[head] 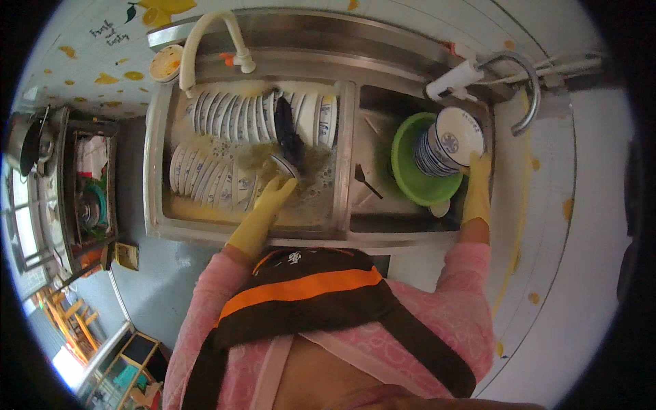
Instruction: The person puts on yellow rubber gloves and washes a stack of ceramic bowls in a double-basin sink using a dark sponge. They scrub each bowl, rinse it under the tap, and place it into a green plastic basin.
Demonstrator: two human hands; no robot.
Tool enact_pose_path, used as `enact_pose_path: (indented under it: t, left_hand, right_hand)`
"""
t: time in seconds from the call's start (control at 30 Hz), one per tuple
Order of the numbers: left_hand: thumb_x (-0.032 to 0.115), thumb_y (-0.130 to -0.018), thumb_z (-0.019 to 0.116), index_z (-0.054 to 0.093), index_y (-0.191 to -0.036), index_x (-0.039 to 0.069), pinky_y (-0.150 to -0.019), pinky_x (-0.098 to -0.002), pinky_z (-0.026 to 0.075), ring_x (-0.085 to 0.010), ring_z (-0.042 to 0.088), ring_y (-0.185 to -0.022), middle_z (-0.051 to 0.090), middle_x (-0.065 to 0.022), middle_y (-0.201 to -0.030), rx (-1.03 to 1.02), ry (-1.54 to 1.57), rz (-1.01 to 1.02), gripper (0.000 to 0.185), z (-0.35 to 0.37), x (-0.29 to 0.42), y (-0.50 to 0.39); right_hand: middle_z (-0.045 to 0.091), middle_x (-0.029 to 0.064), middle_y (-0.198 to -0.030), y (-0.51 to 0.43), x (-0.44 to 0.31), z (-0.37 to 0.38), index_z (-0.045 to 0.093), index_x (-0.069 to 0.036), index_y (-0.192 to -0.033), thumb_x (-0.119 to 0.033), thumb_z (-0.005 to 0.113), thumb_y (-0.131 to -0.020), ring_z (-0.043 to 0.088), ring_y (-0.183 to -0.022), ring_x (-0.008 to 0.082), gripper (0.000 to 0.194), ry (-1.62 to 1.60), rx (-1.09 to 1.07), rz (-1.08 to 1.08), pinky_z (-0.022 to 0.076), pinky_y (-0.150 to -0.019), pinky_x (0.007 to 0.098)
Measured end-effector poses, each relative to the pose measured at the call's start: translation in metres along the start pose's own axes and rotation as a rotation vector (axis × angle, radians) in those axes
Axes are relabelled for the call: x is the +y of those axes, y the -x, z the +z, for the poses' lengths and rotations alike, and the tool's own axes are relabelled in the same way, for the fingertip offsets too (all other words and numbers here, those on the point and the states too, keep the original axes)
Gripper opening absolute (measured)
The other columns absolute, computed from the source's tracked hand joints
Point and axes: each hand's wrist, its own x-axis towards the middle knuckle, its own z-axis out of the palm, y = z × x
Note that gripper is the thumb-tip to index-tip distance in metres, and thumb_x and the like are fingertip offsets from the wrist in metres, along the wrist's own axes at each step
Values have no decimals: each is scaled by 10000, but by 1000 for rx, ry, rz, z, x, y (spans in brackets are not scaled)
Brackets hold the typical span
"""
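Observation:
Both of my hands wear yellow rubber gloves. In the left basin of a steel double sink (344, 154), my left hand (279, 192) grips a blue-rimmed dish (284, 166) in cloudy water. Beside it lies a dark cloth or scrubber (288, 128). Patterned white dishes (236, 118) stand on edge in a row behind, and another row (205, 177) leans at the left. In the right basin my right hand (474, 174) holds the rim of a white bowl (458, 136) with blue patterns, tilted at the top of a bowl stack (433, 154) in a green plastic basin (405, 169).
A white flexible faucet (202, 36) arches over the left basin. A metal curved spout (533, 92) is at the upper right. A dark utensil (366, 179) lies on the right basin's floor. A round container (166, 62) sits at the sink's back left corner.

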Motion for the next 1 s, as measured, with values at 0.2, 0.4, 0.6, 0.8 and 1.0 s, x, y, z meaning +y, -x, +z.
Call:
enact_pose_path:
  t: [0.2,0.4,0.6,0.8,1.0]
  left_hand:
    - [527,-968,663,690,-1284,37,-914,-393,517,-271,687,-1022,740,-125,-1111,-116,-202,-59,584,14,20,-24]
    - [538,-964,624,698,-1212,81,-738,-410,518,-246,671,-819,713,-108,-935,-4,-276,-190,525,15,43,-17]
    - [497,-982,611,702,-1159,73,-658,-378,506,-199,657,-753,678,-77,-869,44,-182,-214,469,2,44,2]
    - [459,-1020,581,702,-1201,57,-798,-358,519,-206,663,-867,712,-84,-943,133,-89,-30,457,-19,10,18]
    - [448,-1060,551,674,-1303,44,-948,-371,502,-253,678,-1028,743,-132,-1093,280,-41,13,487,-12,1,15]
  right_hand:
    - [692,291,-1136,-42,38,-1,551,94,-1350,-237,613,-988,754,-814,373,494,367,-71,33,627,-578,456]
    - [696,295,-1262,-15,-24,18,578,34,-1415,-307,614,-994,713,-1067,434,543,913,27,-211,578,-931,472]
    - [662,199,-1415,187,-121,205,574,-37,-1483,-323,675,-1021,627,-1317,293,553,97,-1008,-562,461,-1134,401]
    - [733,228,-1056,305,-138,348,673,-16,-1155,-335,739,-923,693,-1006,469,400,724,-845,-786,557,-897,519]
    - [735,213,-1014,301,-147,293,720,-22,-905,-361,760,-909,672,-1050,448,341,617,-1020,-1154,457,-1022,589]
